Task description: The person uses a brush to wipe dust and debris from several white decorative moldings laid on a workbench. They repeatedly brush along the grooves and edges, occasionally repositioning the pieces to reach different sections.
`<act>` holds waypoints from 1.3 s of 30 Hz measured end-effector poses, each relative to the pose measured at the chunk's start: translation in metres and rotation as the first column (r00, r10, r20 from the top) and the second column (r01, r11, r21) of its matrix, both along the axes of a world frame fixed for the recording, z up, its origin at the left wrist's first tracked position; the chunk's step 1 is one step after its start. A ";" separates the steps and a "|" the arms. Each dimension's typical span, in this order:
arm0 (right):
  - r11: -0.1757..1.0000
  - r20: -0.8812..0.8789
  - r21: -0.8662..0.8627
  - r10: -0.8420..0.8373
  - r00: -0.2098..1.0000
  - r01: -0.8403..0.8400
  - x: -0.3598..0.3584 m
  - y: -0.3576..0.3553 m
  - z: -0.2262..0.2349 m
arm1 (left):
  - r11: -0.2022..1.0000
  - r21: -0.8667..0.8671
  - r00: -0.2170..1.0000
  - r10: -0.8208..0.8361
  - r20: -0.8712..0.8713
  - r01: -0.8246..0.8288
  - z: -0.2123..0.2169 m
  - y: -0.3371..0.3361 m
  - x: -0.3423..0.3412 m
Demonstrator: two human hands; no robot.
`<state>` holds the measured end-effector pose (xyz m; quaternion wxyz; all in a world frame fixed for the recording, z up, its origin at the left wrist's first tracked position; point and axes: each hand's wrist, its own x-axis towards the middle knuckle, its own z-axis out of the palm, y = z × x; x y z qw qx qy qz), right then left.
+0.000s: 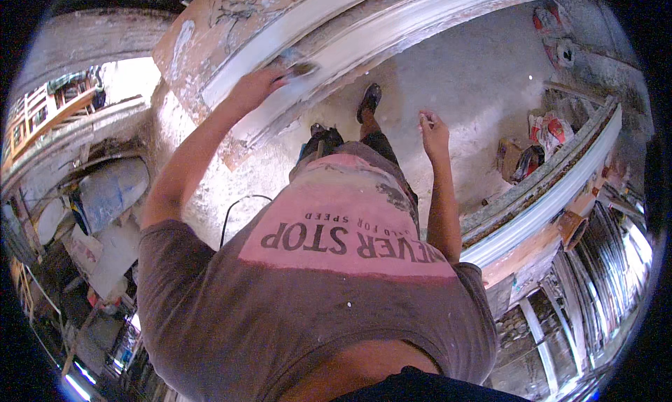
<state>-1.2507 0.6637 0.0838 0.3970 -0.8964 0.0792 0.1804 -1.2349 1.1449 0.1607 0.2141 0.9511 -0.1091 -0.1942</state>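
Observation:
At the upper left my left hand (260, 87) is closed round a small, flat, grey-brown tool (302, 69), its kind too blurred to name. The tool rests against a long white moulding (364, 41) with ridges running along it, smooth and pale like plaster. This moulding lies on a wide brown board (210, 27) streaked with white smears. Out to the right, over the floor, hangs my right hand (435, 130). Its fingers are loosely bent and apart, whitish at the tips, and I see nothing in them.
Whitish floor (462, 73) spreads round my feet. On the right stands a second long bench edge with white moulding (560, 206); crumpled bags (549, 132) and a brown box (509, 157) lie beside it. Pale slats (595, 297) lean at lower right. A dark cable (234, 206) loops at my left.

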 end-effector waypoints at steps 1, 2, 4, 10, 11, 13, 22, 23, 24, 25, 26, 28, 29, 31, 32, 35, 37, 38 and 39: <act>0.999 -0.046 -0.018 -0.045 0.998 0.044 0.001 -0.005 -0.004 | 0.997 -0.070 0.998 -0.023 0.050 0.027 -0.006 -0.030 0.041; 1.000 -0.022 0.023 -0.017 1.000 0.017 0.003 -0.006 -0.003 | 0.998 -0.056 0.996 -0.031 0.089 0.036 -0.024 -0.057 0.080; 0.995 0.023 0.093 0.025 0.999 -0.028 0.005 0.001 0.000 | 0.995 -0.077 0.988 -0.048 0.147 0.060 -0.035 -0.122 0.159; 0.991 0.047 0.112 0.066 0.997 -0.071 0.025 -0.006 0.025 | 0.995 -0.050 0.988 -0.081 0.131 0.088 -0.049 -0.180 0.235; 0.988 0.053 0.154 0.003 0.999 -0.012 0.027 -0.012 0.025 | 0.994 -0.014 0.993 -0.108 0.044 0.108 -0.041 -0.176 0.223; 0.996 0.018 0.078 -0.050 0.999 0.048 0.029 -0.033 0.019 | 0.996 -0.037 0.992 -0.074 0.099 0.078 -0.035 -0.154 0.184; 0.994 -0.042 0.028 -0.102 0.994 0.103 0.065 -0.075 0.006 | 0.991 0.005 0.981 -0.134 0.144 0.134 -0.037 -0.249 0.322; 0.995 0.005 0.057 -0.087 0.996 0.087 0.070 -0.075 0.009 | 0.993 -0.029 0.983 -0.113 0.144 0.118 -0.036 -0.254 0.323; 0.995 0.012 0.056 -0.083 0.997 0.082 0.073 -0.075 0.014 | 0.993 -0.062 0.986 -0.088 0.145 0.098 -0.035 -0.256 0.317; 0.994 0.021 0.056 -0.093 0.995 0.092 0.076 -0.075 0.017 | 0.991 -0.093 0.986 -0.078 0.147 0.093 -0.029 -0.261 0.313; 0.993 0.030 0.065 -0.100 0.994 0.098 0.078 -0.076 0.019 | 0.993 -0.090 0.987 -0.068 0.144 0.081 -0.034 -0.252 0.297; 0.987 0.033 0.072 -0.149 0.988 0.146 0.072 -0.082 0.011 | 0.997 -0.055 0.997 -0.055 0.051 0.058 -0.026 -0.227 0.258; 0.983 0.032 0.076 -0.169 0.985 0.166 0.066 -0.084 0.006 | 0.999 -0.019 0.999 -0.035 -0.036 0.034 -0.012 -0.217 0.236; 0.986 -0.013 0.045 -0.160 0.987 0.161 0.058 -0.083 0.001 | 1.000 -0.009 1.000 0.018 0.018 -0.018 -0.004 -0.195 0.199; 0.989 -0.037 0.021 -0.144 0.989 0.145 0.054 -0.083 -0.001 | 0.998 -0.013 0.998 0.057 0.041 -0.056 -0.008 -0.187 0.185; 0.994 -0.099 0.081 -0.063 0.993 0.071 0.051 -0.070 -0.007 | 0.984 -0.179 0.991 0.019 0.135 0.006 -0.058 -0.193 0.219; 0.999 -0.083 0.047 0.028 0.996 -0.024 0.055 -0.048 0.004 | 0.986 -0.156 0.992 0.082 0.097 -0.066 -0.043 -0.230 0.241; 0.994 -0.075 0.031 0.102 0.992 -0.100 0.060 -0.035 0.013 | 0.982 -0.167 0.971 0.124 0.205 -0.090 -0.065 -0.229 0.239; 0.991 -0.046 0.037 0.134 0.990 -0.132 0.062 -0.030 0.009 | 0.991 -0.060 0.988 0.126 0.091 -0.120 -0.055 -0.240 0.237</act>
